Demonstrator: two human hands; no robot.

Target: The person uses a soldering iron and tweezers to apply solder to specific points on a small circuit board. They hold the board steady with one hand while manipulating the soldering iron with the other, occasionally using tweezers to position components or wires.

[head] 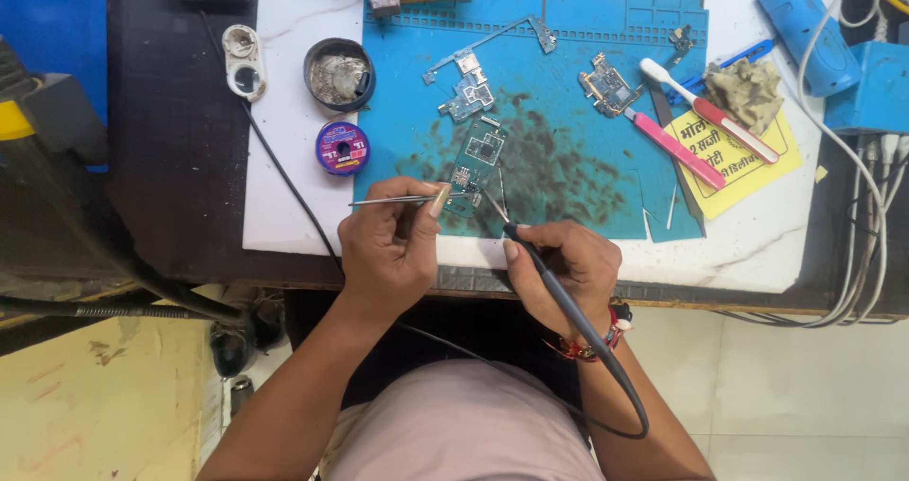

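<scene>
head view, left hand: left hand (388, 249) pinching thin metal tweezers (402, 199) between thumb and fingers; tweezers lie nearly level, tips toward the person's right.
head view, right hand: right hand (561, 265) curled pen-style round a black soldering iron (530, 254); cable loops back past the wrist, tip slants up and to the person's left.
board position: small green circuit board (478, 162) on the blue work mat (587, 187), just beyond both hands, near the mat's front edge.
board axis: long side runs away from the person, tilted a little to the right at the far end.
key relation: tweezer tips come in from the left, iron tip from the lower right; both meet at the near end of the board, close together. Actual contact too small to tell.
nearer hand: about equal; left fingers sit right beside the near end, right hand slightly further back.
other boards: stripped phone boards (471, 88) further up the mat, another board (610, 89) to the right, well apart from the hands.
bench left: tin of cleaning wool (339, 74) and small purple solder spool (342, 148) on the white slab (284, 197), left of the mat.
bench right: pink-handled tool (674, 148), toothbrush (705, 107), yellow note (748, 164), untouched.
</scene>
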